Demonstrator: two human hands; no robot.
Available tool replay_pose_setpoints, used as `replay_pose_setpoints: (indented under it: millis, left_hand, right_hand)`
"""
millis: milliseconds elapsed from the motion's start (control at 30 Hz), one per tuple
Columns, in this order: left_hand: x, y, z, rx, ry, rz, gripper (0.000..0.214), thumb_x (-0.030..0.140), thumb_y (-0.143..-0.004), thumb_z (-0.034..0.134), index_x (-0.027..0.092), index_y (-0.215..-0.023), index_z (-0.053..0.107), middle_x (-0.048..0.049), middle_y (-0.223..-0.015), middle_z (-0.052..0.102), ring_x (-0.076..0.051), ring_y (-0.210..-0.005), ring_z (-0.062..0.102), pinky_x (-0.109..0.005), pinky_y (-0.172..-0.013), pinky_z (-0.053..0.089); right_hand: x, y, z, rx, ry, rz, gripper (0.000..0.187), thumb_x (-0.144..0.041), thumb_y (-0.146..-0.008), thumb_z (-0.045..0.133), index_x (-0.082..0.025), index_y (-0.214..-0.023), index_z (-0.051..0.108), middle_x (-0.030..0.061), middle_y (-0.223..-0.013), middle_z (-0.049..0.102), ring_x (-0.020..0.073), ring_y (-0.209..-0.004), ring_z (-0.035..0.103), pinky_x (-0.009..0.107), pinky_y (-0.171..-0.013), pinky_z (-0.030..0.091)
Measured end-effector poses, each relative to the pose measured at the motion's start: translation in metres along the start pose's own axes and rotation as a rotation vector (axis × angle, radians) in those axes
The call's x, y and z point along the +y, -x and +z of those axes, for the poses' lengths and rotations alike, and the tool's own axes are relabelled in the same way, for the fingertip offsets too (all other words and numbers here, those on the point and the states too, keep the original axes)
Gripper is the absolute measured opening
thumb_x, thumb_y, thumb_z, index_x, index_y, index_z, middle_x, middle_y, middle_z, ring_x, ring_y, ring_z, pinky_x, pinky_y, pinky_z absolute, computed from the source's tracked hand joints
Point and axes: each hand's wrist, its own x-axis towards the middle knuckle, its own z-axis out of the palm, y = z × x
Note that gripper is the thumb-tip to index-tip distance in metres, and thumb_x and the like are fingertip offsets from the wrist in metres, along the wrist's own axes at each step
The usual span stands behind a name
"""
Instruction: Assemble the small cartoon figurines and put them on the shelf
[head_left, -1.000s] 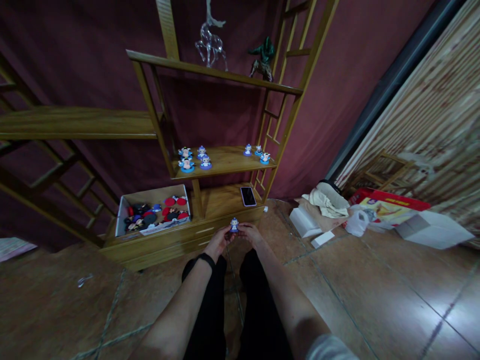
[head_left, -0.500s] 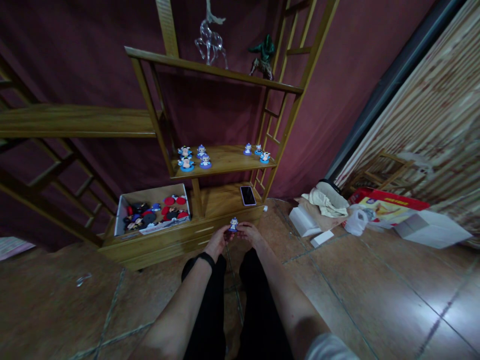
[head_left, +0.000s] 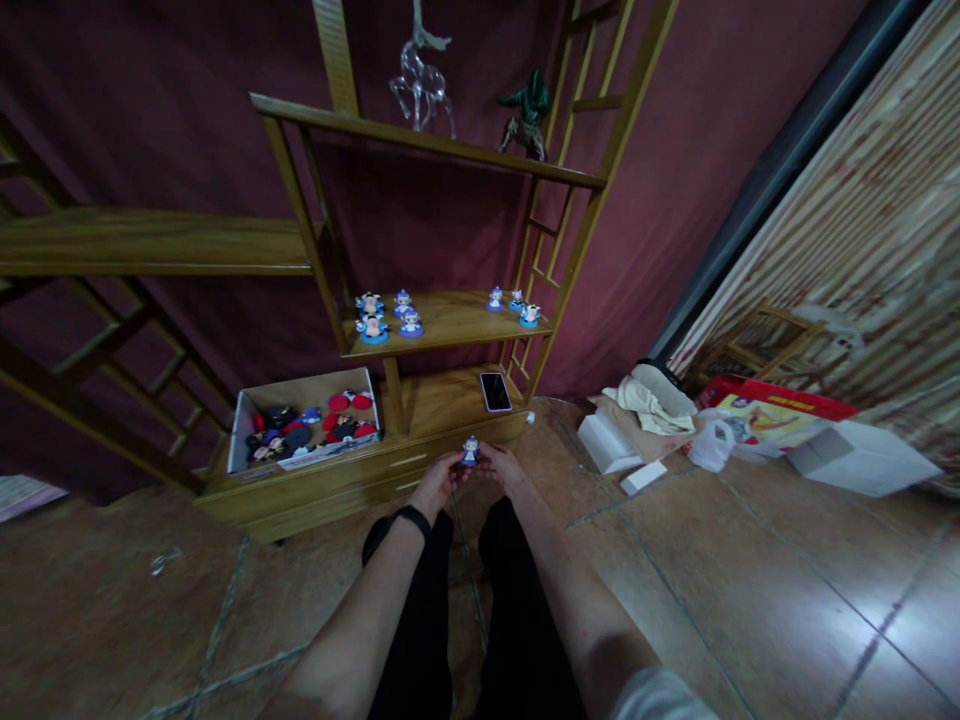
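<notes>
Purple figurine [head_left: 470, 452] sits upright between both hands in the head view, before the wooden drawers [head_left: 337, 488] and nearer the wearer than the phone [head_left: 496, 392]. The left hand [head_left: 435, 483] and right hand [head_left: 499, 467] pinch it low, from either side; the fingers underneath are hidden. Good handling here likely means light, even pressure near the base, thumbs clear of the painted head, and both wrists steady against tilting.

The figurine [head_left: 470, 452] at the right hand [head_left: 500, 466] is purple and white, the phone [head_left: 495, 392] beyond that hand black, and the curtain [head_left: 847, 220] far to its right striped.
</notes>
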Motion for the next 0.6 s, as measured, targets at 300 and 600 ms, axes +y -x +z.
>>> replay_pose_setpoints:
  millis: [300,600]
  left_hand:
    - [0.0006,-0.0007,0.0002,0.016,-0.002,-0.059,0.013,0.024,-0.08,0.063,0.011,-0.081,0.064,-0.005,-0.064,0.065,-0.011,-0.05,0.059,-0.02,-0.048,0.048]
    - [0.0021,0.0005,0.0019,0.064,-0.03,-0.042,0.016,0.027,-0.077,0.067,0.011,-0.077,0.065,-0.0042,-0.062,0.064,-0.009,-0.047,0.054,-0.018,-0.041,0.041]
  right_hand:
    - [0.0011,-0.0014,-0.0008,-0.013,0.022,0.003,0.022,-0.039,-0.071,0.068,-0.018,-0.076,0.066,0.0014,-0.067,0.065,0.0113,-0.054,0.057,0.025,-0.057,0.048]
    - [-0.0002,0.0003,0.0008,-0.039,0.034,0.02,0.018,-0.034,-0.07,0.069,-0.017,-0.077,0.066,0.0018,-0.067,0.066,0.013,-0.057,0.06,0.026,-0.059,0.048]
